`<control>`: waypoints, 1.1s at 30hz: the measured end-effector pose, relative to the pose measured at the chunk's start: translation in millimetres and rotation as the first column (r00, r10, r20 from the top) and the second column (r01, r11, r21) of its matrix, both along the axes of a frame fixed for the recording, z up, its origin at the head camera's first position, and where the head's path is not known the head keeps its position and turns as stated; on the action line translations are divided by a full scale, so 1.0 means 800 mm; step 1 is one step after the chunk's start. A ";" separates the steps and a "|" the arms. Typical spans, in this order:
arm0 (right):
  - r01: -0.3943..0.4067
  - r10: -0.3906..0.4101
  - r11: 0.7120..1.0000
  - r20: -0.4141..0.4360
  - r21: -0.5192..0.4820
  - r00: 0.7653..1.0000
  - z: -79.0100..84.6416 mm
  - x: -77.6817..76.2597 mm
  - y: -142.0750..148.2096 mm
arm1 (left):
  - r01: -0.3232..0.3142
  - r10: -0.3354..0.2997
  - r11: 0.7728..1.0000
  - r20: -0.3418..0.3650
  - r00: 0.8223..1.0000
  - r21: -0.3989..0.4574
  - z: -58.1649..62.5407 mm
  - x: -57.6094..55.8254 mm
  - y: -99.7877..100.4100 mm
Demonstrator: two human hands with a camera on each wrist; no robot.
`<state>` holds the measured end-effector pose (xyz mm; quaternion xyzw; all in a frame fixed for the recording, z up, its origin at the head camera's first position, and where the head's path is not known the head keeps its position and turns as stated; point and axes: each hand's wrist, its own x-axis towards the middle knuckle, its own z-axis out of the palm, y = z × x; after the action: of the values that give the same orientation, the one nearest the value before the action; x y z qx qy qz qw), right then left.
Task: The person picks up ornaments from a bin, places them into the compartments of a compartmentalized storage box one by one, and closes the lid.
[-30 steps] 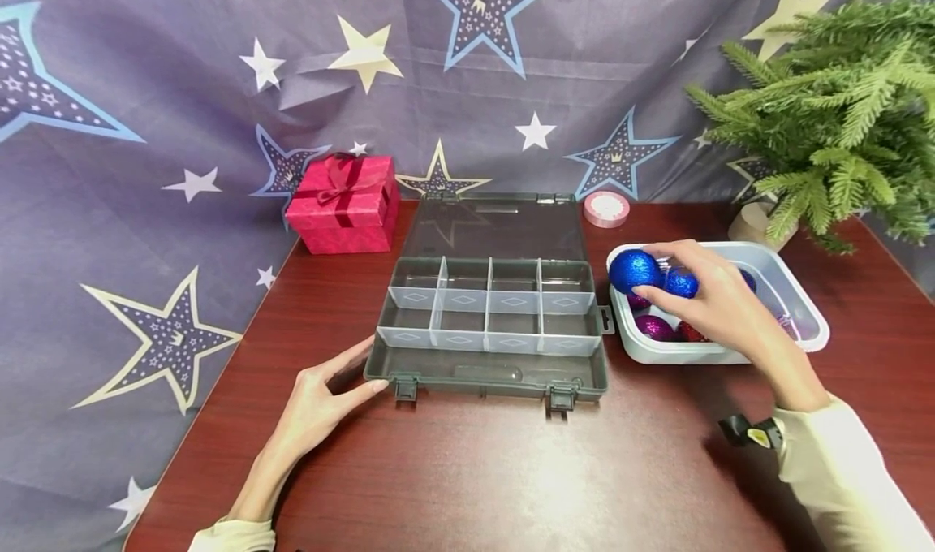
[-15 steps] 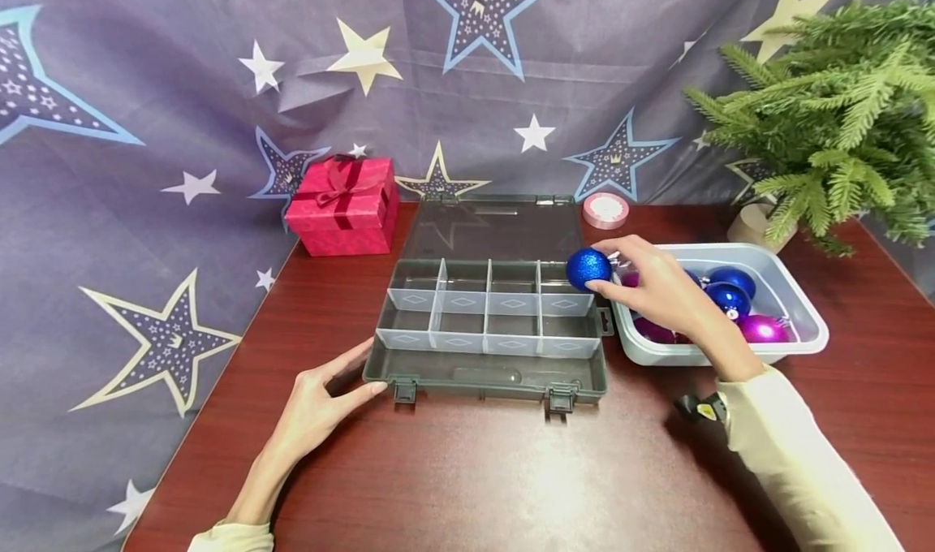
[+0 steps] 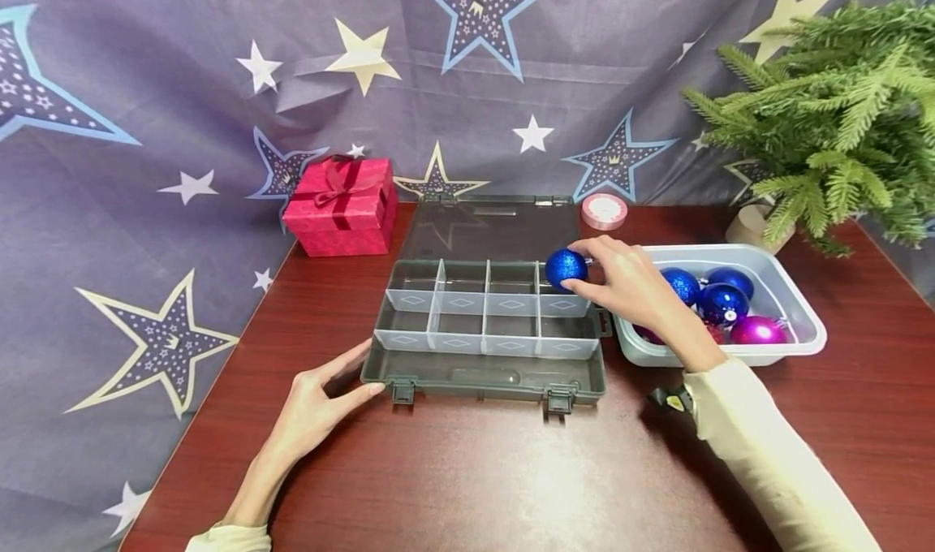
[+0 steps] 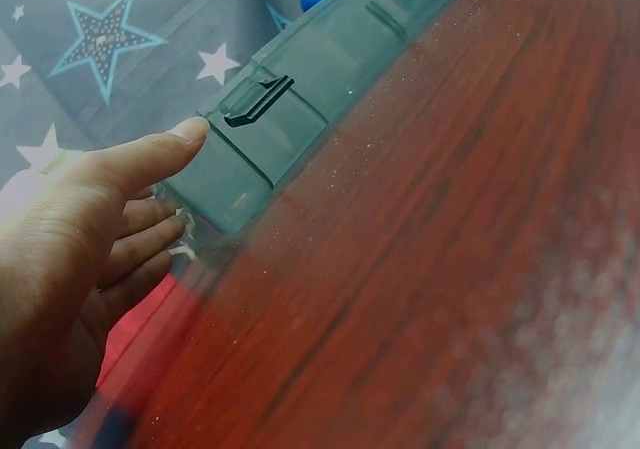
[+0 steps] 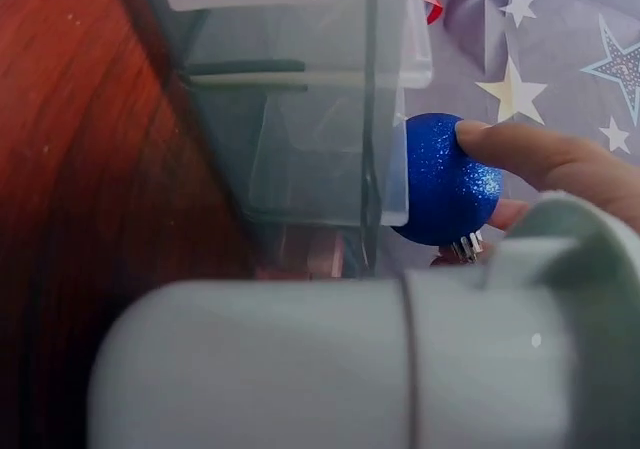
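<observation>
A blue glitter Christmas ball is pinched between the thumb and fingers of my right hand. It hangs over the back right compartment of a grey see-through divider box, whose lid lies back. The right wrist view shows the ball at the top of the box wall, its silver cap toward the palm. My left hand rests against the box's front left corner, thumb at the front and fingers along the side. In the left wrist view, those fingers lie fairly straight beside the box.
Right of the box, a white tub holds several blue, magenta and red balls. Behind it stand a small artificial fir tree and a pink ribbon roll. A red gift box sits back left, before a starry cloth.
My right hand has carried the blue ball leftward from over the tub to above the box's back right compartment. The left hand has stayed at the corner.
</observation>
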<state>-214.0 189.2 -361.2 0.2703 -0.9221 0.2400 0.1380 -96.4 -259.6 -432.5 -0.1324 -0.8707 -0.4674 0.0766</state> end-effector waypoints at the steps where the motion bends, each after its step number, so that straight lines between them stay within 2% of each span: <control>1: 0.005 -0.005 1.000 0.003 0.006 1.000 0.000 0.000 -0.002 | 0.001 -0.001 1.000 -0.001 1.000 0.000 0.000 0.000 0.000; 8: 0.023 -0.023 0.999 0.014 0.035 1.000 -0.003 -0.001 -0.006 | 0.000 0.000 1.000 -0.004 1.000 -0.005 0.001 -0.001 0.001; 15: 0.026 -0.026 1.000 -0.001 0.007 1.000 0.001 0.010 0.006 | -0.006 0.006 1.000 -0.001 1.000 -0.014 0.002 0.000 0.002; 19: 0.028 -0.028 0.999 -0.029 -0.017 0.999 0.003 0.018 0.019 | -0.009 0.009 1.000 0.004 1.000 -0.020 0.002 0.000 0.002; 26: 0.005 -0.016 0.998 -0.166 -0.067 0.986 0.004 0.033 0.049 | -0.006 0.006 1.000 0.002 1.000 -0.022 0.001 0.000 0.002; 29: 0.029 -0.041 0.997 -0.167 -0.073 0.985 0.006 0.041 0.065 | -0.004 0.004 1.000 -0.001 1.000 -0.023 0.001 0.000 0.002; 33: 0.080 -0.087 0.995 -0.126 -0.063 0.988 0.008 0.051 0.087 | -0.009 0.009 1.000 -0.003 1.000 -0.025 0.001 0.001 0.002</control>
<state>-173.1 258.7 -354.7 0.2422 -0.9144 0.2427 0.2151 -95.7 -258.4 -431.8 -0.1302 -0.8769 -0.4560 0.0781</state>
